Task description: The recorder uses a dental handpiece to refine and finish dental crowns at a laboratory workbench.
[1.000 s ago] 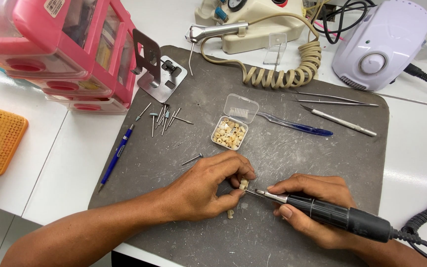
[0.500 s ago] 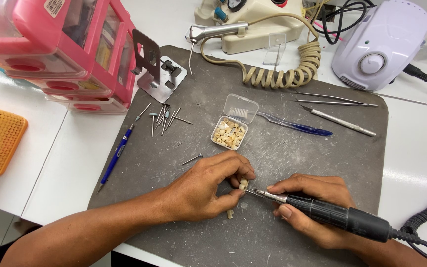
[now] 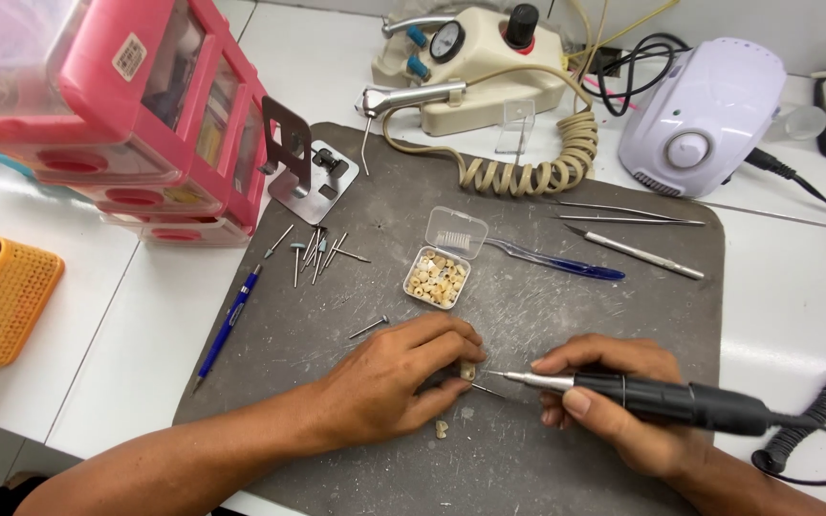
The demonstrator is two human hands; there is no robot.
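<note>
Bright, even light from overhead; sharp in the middle, softer at the edges.

The white tabletop [image 3: 795, 315] is close to washed out, and pale glare sits on the pink drawers [image 3: 145, 105] at the near left, which look slightly blurred. Shadows are short and soft: a faint one lies under the left hand [image 3: 389, 382] and the right hand [image 3: 623, 406] on the grey mat [image 3: 566, 315]. Straight edges bow a little toward the corners.
</note>
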